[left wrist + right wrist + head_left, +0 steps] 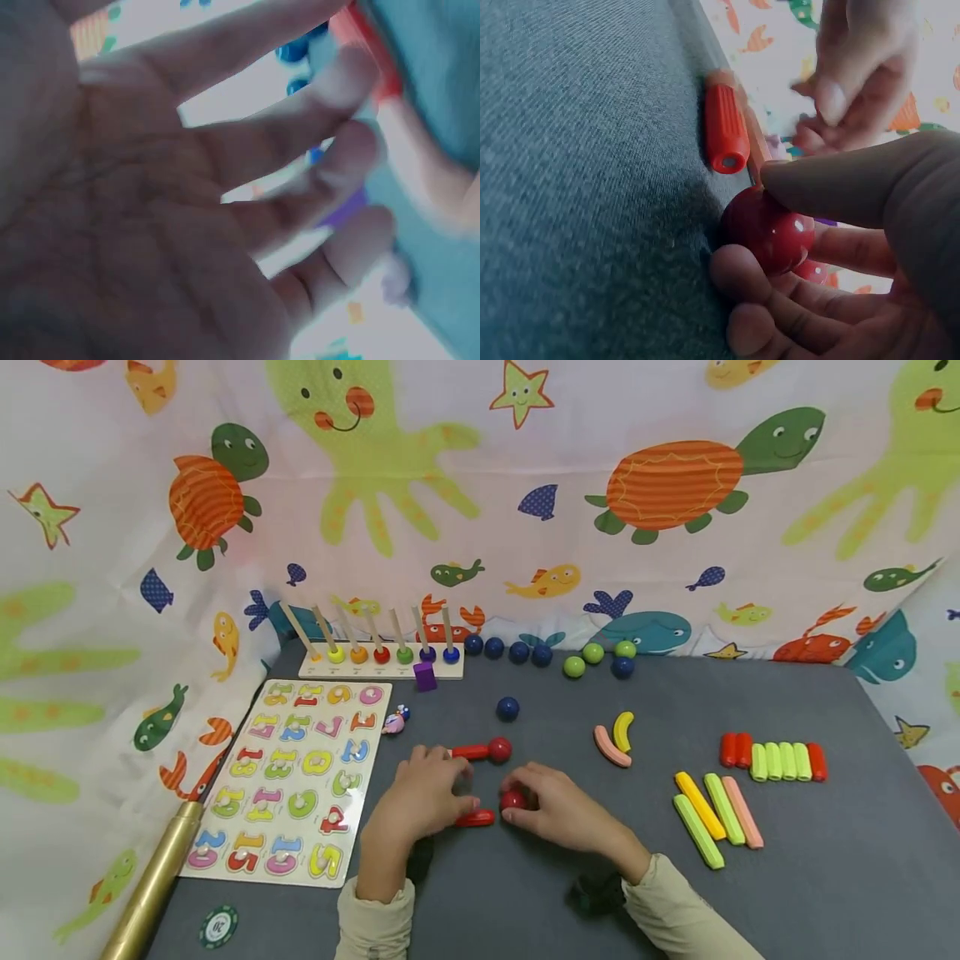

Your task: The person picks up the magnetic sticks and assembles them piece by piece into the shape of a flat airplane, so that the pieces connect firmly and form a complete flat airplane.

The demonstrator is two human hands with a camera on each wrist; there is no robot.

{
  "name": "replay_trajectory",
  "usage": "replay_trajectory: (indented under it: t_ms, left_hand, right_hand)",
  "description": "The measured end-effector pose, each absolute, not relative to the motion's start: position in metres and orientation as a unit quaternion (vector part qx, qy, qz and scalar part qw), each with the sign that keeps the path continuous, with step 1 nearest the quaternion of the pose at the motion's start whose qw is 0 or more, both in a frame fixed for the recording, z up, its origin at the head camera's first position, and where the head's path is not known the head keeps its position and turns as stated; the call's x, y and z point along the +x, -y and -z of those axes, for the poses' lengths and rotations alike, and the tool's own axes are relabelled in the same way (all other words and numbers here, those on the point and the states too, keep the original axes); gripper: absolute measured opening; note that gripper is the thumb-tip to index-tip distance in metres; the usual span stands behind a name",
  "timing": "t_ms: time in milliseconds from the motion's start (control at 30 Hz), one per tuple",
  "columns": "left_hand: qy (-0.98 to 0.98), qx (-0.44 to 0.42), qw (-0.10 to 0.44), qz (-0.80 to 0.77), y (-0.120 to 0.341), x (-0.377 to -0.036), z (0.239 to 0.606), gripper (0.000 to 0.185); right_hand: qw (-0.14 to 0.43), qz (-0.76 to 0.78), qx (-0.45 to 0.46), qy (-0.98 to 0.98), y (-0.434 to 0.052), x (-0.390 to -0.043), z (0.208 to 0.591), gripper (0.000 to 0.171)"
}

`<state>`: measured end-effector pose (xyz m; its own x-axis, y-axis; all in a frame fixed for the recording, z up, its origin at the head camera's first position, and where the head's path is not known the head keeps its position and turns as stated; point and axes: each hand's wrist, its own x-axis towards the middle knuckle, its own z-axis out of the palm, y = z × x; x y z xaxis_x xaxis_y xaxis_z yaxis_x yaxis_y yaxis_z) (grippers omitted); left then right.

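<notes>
Evidently the right hand (558, 810) pinched a red ball (767, 229) against the grey table (787, 893) so it stayed put, while the left hand (427, 793), fingers spread and relaxed, hovered over a red stick (476, 817).

It looked like a children's play corner, set up as a small booth. A sea-creature curtain (480, 485) printed with turtles, octopuses and fish closed off the far side and both flanks of a grey felt table (825, 877). Toys covered it: a number puzzle board (288, 781) at left, a peg counting rack (382, 662) far, coloured sticks (716, 814) at right.
</notes>
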<state>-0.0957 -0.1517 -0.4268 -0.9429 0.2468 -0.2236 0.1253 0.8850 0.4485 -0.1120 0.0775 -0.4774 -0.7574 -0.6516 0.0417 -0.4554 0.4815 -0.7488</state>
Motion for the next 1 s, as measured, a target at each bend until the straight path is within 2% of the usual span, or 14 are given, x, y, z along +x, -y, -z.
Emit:
replay_trajectory:
  t_ms: [100,200,467,700,1000]
  left_hand:
    - [-0.960,0.115,0.169,-0.193,0.141,-0.087,0.429,0.022]
    - [-0.960,0.116,0.182,-0.177,0.135,-0.084,0.434,0.023]
    - [-0.944,0.140,0.180,-0.238,0.137,-0.087,0.436,0.024]
    - [-0.941,0.156,0.182,-0.239,0.141,-0.088,0.437,0.026]
    - [-0.945,0.147,0.175,-0.234,0.141,-0.085,0.433,0.024]
  right_hand:
    - [0.128,0.406,-0.329,-0.843,-0.080,-0.112,0.480,0.022]
    - [0.131,0.410,-0.331,-0.839,-0.080,-0.110,0.483,0.023]
    - [0.136,0.474,-0.326,-0.806,-0.083,-0.105,0.485,0.028]
    - [0.164,0.473,-0.305,-0.810,-0.085,-0.109,0.476,0.030]
    - [0.083,0.445,-0.267,-0.851,-0.095,-0.145,0.455,0.023]
